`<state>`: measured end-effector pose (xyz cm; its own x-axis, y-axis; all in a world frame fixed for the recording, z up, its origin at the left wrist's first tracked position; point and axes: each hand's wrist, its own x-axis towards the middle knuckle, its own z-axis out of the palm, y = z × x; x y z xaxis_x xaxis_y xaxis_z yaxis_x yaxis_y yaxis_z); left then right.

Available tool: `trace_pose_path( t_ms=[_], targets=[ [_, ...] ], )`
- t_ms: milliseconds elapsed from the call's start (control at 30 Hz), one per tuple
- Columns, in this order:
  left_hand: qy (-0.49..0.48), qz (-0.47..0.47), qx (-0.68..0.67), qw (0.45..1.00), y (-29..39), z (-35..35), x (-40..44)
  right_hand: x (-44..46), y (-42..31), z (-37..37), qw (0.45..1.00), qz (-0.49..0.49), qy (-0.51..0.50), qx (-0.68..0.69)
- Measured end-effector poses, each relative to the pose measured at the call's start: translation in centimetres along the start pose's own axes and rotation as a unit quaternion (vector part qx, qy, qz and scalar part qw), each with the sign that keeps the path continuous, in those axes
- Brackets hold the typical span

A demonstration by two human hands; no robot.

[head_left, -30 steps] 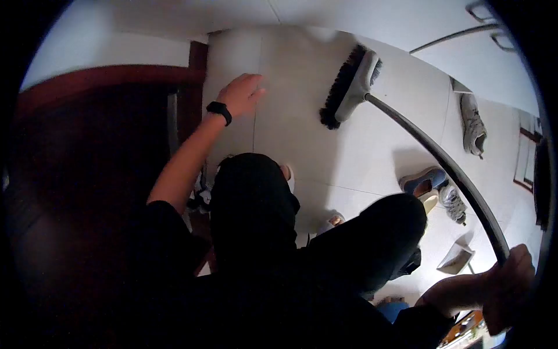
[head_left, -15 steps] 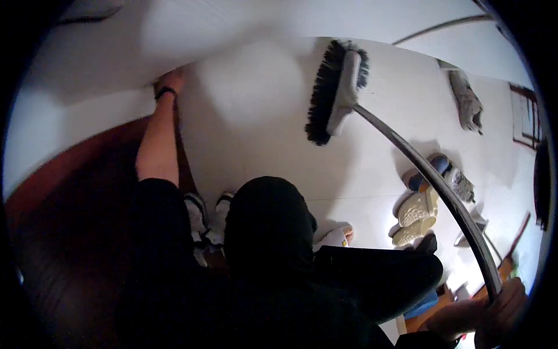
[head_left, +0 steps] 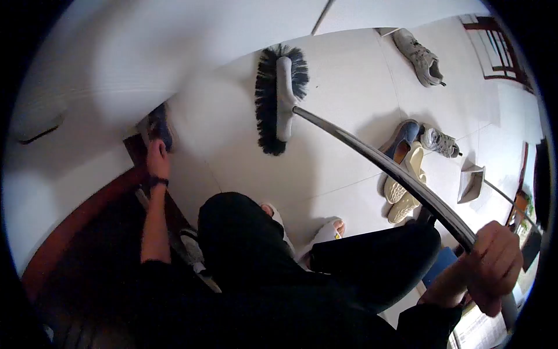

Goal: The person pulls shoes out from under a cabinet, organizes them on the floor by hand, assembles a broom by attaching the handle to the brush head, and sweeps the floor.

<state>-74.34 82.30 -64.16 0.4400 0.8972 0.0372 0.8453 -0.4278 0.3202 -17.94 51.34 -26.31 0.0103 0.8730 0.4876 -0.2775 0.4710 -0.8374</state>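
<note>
"How was the left arm (head_left: 156, 224) placed?"

"It reached forward, almost straight, and the left hand (head_left: 158, 160) pointed away from the body. Its fingers (head_left: 157, 145) lay close together, though how far they closed was unclear."

"And the right side?"

"The right forearm (head_left: 444, 288) slanted outward, short in view, and the right hand (head_left: 494, 264) was curled into a closed grip."

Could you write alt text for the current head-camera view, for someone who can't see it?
A person's right hand grips a long broom handle while the left hand is at a dark shoe by a white surface. The black-bristled broom head is on a pale tiled floor, with grey sneakers, cream clogs and a dustpan farther right.
</note>
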Motion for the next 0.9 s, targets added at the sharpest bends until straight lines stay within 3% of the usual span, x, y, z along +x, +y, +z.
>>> trace_pose_path(
  t_ms=[67, 133, 167, 300, 400, 567, 633, 700, 733, 900],
  targets=[
    [-0.023, 0.068, -0.045, 0.996, 5.7, -4.2, -2.1, -0.9, -0.3, -0.8, 1.0, 0.006, 0.002, 0.01],
    [-0.146, 0.013, -0.048, 0.988, 10.1, -8.6, -2.7, -2.7, -0.2, -1.6, 1.0, -0.014, -0.003, 0.021],
    [-0.139, 0.045, -0.053, 0.988, 11.8, -10.2, -2.8, -3.6, 0.0, -2.0, 0.999, -0.019, -0.029, 0.042],
    [-0.078, 0.203, -0.023, 0.976, 21.1, -16.8, -1.3, -8.8, -0.5, -1.4, 0.998, -0.042, 0.038, 0.034],
    [-0.074, 0.315, 0.023, 0.946, 29.5, -19.5, 0.4, -13.2, -0.6, -0.6, 0.996, -0.07, 0.003, 0.058],
    [-0.089, 0.431, -0.032, 0.897, 40.6, -11.7, 4.9, -17.3, -0.3, 2.4, 0.994, -0.087, 0.041, 0.052],
    [-0.146, 0.449, -0.082, 0.878, 46.1, -6.5, 6.6, -17.9, -0.7, 3.4, 0.994, -0.082, 0.07, 0.03],
    [-0.183, 0.447, -0.093, 0.87, 50.3, -0.5, 7.1, -18.2, -0.8, 4.9, 0.99, -0.052, 0.128, 0.001],
    [-0.197, 0.459, -0.088, 0.862, 52.4, 2.5, 7.4, -19.0, -1.6, 4.7, 0.995, 0.008, 0.097, -0.031],
    [-0.272, 0.488, -0.006, 0.829, 59.9, 14.5, 4.0, -21.1, -2.0, 6.0, 0.98, 0.062, 0.12, -0.143]
  ],
)
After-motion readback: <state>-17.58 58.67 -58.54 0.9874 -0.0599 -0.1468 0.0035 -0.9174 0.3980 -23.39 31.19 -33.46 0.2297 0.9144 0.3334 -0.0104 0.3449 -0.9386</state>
